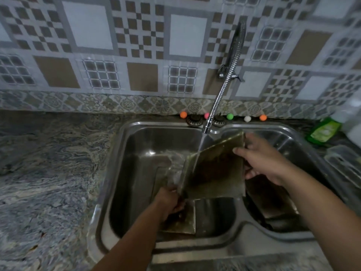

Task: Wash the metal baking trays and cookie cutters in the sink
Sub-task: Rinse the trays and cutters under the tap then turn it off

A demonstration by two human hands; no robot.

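The left hand (170, 200) grips the lower left corner of a baking tray (214, 171), fingers curled round its edge. The right hand (259, 159) holds the upper right edge, thumb lying on the tray's face and fingers wrapped behind it. The tray is thus held between both hands, tilted, over the left basin of the sink (121, 153). Its long axis appears to run from the lower left corner up to the upper right, rising toward the tap (224, 90).

The water stream (199, 147) strikes the tray's upper left edge and runs down toward the left hand. In my judgement the right hand is nearer the stream's source, so tilting or sliding the tray falls to it, with the left hand as pivot.

A second tray (183, 222) lies in the basin below the left hand. Another dark tray (271, 200) sits in the right basin. No cookie cutters can be made out.
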